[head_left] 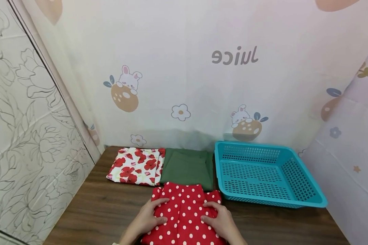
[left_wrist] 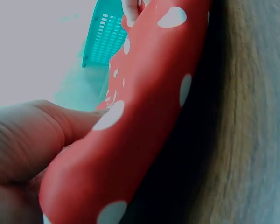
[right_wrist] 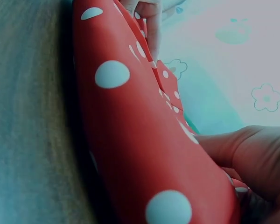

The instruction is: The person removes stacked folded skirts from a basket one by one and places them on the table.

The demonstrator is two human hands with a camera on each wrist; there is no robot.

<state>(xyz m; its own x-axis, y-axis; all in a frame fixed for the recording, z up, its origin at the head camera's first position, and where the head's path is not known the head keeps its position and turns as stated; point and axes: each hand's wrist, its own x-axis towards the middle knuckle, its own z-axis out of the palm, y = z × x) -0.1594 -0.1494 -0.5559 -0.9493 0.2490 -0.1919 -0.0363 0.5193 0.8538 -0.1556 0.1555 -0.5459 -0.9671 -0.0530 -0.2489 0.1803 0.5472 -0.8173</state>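
**Both hands on the red dotted cloth**

On the table (head_left: 104,211), right of a basket (head_left: 306,200) and before two folded cloths, lies the dotted cloth (head_left: 184,217). The left hand (head_left: 145,217) and right hand (head_left: 220,221) each grasp its edge, fingers curled.

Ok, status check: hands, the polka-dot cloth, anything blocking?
Left hand and right hand both grip the red polka-dot cloth on the table. Green cloth touches its far edge. Blue basket empty, right.
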